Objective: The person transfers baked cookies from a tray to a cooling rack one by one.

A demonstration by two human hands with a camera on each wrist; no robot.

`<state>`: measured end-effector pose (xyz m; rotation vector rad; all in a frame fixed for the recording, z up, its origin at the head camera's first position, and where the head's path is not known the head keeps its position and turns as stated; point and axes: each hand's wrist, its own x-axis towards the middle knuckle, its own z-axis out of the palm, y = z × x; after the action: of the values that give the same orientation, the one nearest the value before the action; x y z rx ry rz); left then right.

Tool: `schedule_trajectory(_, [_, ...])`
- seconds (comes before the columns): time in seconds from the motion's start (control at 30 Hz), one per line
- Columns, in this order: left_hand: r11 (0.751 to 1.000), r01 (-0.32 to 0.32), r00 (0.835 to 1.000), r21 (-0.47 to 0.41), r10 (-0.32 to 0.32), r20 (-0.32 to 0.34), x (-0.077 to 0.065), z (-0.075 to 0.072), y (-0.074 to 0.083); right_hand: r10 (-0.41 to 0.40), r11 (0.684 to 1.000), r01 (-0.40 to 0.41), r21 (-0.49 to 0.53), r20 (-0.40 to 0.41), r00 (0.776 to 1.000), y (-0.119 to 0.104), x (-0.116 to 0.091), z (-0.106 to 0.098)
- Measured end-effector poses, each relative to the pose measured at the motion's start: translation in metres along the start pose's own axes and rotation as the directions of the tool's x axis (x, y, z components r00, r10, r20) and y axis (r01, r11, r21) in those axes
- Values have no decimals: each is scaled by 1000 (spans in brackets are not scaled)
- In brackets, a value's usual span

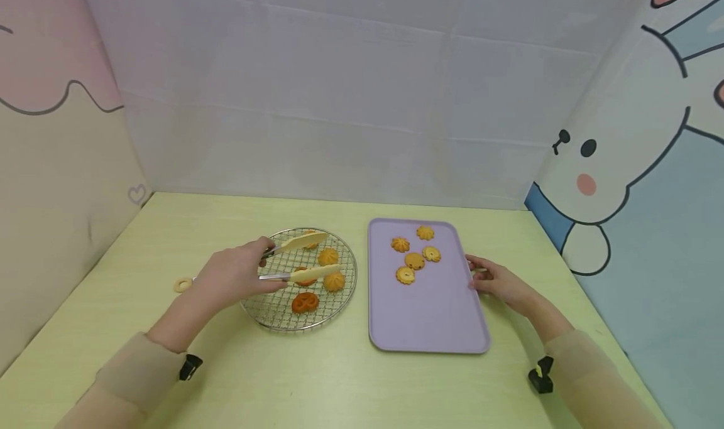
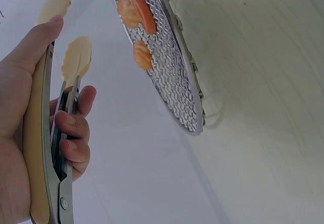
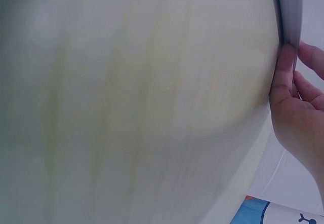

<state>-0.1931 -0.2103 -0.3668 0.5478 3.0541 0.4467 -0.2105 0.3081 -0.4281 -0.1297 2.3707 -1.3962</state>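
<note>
At the left, the forearm comes in from the near left corner in a beige sleeve [image 1: 144, 363] and slants away and to the right. The left hand [image 1: 240, 271] is back up, its fingers curled round one arm of the tongs [image 1: 313, 274] and the thumb laid along the other; the two tips stand well apart. The tongs are over the wire rack [image 1: 271, 308], and they point right, their long axis running roughly left to right, with the ring [image 1: 183, 284] sticking out behind the wrist. Orange cookies [image 1: 329, 257] sit on the rack, along with a reddish pretzel [image 1: 305, 302] at its near side; the lower tip crosses in front of some of them.

A narrow strip of table [image 1: 334, 379] separates the rack's round rim from the purple tray [image 1: 430, 322]. A wider stretch of tabletop runs along the near side of both, and the white wall [image 1: 339, 152] rises behind the far edge. The tray's long axis runs away from the person, and five cookies [image 1: 415, 261] lie grouped in its far half.

At the right, the other forearm slants away and to the left. The right hand [image 1: 500, 284] pinches the tray's right edge, fingers on both faces of the rim. Table shows between this hand and the rabbit-printed wall [image 1: 650, 240].
</note>
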Motion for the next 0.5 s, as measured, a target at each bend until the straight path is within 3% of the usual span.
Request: schedule_trajectory(0.5, [999,-29,1000,-29,29,-10,12,9,37,-1,1000,1,-5,2,1000,-2,-1,-1])
